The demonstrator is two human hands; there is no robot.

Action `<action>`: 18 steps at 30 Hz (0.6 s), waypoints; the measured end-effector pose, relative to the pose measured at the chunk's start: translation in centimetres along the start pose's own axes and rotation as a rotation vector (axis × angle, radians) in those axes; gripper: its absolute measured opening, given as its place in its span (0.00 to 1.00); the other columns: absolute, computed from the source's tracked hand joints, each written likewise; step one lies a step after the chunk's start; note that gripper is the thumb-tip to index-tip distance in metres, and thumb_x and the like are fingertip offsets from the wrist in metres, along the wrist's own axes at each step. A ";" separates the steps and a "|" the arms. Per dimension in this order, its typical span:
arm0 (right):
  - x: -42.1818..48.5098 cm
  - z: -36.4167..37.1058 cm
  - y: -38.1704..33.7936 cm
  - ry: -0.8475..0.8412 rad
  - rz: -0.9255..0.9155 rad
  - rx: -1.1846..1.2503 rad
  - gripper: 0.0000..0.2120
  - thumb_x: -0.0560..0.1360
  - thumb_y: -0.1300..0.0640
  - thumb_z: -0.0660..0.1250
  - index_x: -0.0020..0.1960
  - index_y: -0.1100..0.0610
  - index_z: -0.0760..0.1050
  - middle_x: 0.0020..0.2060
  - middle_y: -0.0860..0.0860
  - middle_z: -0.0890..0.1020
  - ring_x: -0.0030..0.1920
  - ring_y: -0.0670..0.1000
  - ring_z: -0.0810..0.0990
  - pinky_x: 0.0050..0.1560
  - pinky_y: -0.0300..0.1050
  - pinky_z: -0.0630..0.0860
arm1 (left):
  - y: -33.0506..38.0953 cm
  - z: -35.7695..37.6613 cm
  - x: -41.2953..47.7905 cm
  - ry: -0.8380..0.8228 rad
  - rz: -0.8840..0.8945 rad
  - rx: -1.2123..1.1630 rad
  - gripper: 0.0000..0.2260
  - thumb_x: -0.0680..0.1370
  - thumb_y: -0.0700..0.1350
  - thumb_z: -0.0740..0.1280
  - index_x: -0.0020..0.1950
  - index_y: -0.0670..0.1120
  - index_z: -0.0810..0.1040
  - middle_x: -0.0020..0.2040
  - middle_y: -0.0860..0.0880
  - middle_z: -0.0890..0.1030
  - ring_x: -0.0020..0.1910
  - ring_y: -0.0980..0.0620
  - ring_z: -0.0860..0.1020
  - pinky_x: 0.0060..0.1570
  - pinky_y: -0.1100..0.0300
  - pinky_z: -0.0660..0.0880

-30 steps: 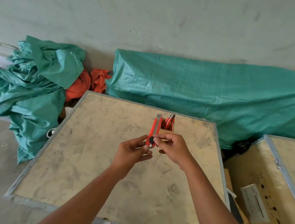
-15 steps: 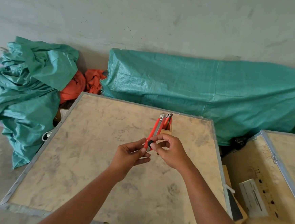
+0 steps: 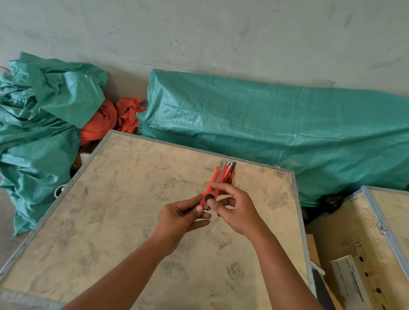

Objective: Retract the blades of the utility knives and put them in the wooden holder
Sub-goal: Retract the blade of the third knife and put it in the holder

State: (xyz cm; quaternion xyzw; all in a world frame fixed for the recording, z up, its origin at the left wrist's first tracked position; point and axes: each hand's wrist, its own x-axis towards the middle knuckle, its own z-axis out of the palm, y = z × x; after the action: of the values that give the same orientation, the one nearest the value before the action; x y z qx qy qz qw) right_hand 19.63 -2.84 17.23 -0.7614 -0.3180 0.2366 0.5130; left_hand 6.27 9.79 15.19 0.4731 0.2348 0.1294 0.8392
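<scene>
A red utility knife (image 3: pixel 216 180) with a black wheel near its lower end is held above the wooden crate top (image 3: pixel 124 222). My left hand (image 3: pixel 181 216) pinches its lower end. My right hand (image 3: pixel 235 211) grips the body, thumb by the black wheel. The knife's metal tip points away from me; I cannot tell how far the blade sticks out. Just behind it stands the small wooden holder (image 3: pixel 232 180), mostly hidden, with other red knives (image 3: pixel 230 169) upright in it.
Green tarpaulins cover a long heap (image 3: pixel 286 132) behind the crate and a pile (image 3: pixel 30 116) at the left, with orange cloth (image 3: pixel 108 120) between. A second crate (image 3: pixel 375 241) with a white label stands at the right; a dark tool (image 3: pixel 322 293) lies in the gap.
The knife has stayed in both hands in front of the holder. My right thumb has shifted onto the black wheel. The camera has drifted slightly.
</scene>
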 end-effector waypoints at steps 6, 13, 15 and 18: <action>0.5 -0.2 0.3 0.064 -0.009 -0.028 0.06 0.73 0.54 0.78 0.48 0.48 0.84 0.48 0.45 0.86 0.43 0.47 0.85 0.46 0.40 0.81 | -0.5 0.9 0.2 0.026 0.015 0.012 0.15 0.78 0.33 0.67 0.64 0.40 0.80 0.51 0.38 0.85 0.47 0.46 0.85 0.50 0.52 0.83; 0.1 -0.9 0.9 0.032 -0.013 0.020 0.12 0.74 0.55 0.77 0.57 0.48 0.84 0.55 0.45 0.85 0.47 0.49 0.86 0.51 0.44 0.83 | -1.2 1.8 0.1 0.060 0.036 -0.003 0.14 0.78 0.32 0.67 0.61 0.43 0.82 0.50 0.40 0.86 0.46 0.46 0.85 0.49 0.53 0.83; 0.2 -1.0 1.1 0.037 -0.039 -0.010 0.10 0.74 0.57 0.77 0.55 0.49 0.86 0.55 0.45 0.85 0.50 0.48 0.85 0.52 0.45 0.83 | -1.4 2.2 0.1 0.072 0.040 0.001 0.14 0.77 0.32 0.67 0.61 0.42 0.82 0.50 0.41 0.86 0.46 0.46 0.85 0.48 0.53 0.83; 0.1 -1.0 1.3 0.104 -0.002 -0.019 0.07 0.71 0.54 0.80 0.46 0.47 0.83 0.50 0.44 0.85 0.44 0.46 0.85 0.47 0.40 0.82 | -1.9 2.7 0.3 0.082 0.038 0.020 0.14 0.77 0.32 0.68 0.62 0.41 0.81 0.49 0.40 0.86 0.46 0.46 0.85 0.47 0.54 0.83</action>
State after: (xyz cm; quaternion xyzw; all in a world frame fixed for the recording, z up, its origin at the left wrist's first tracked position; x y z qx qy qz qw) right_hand 20.71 -3.79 16.38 -0.7771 -0.2938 0.1932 0.5220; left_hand 7.91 6.98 14.70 0.4800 0.2614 0.1622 0.8215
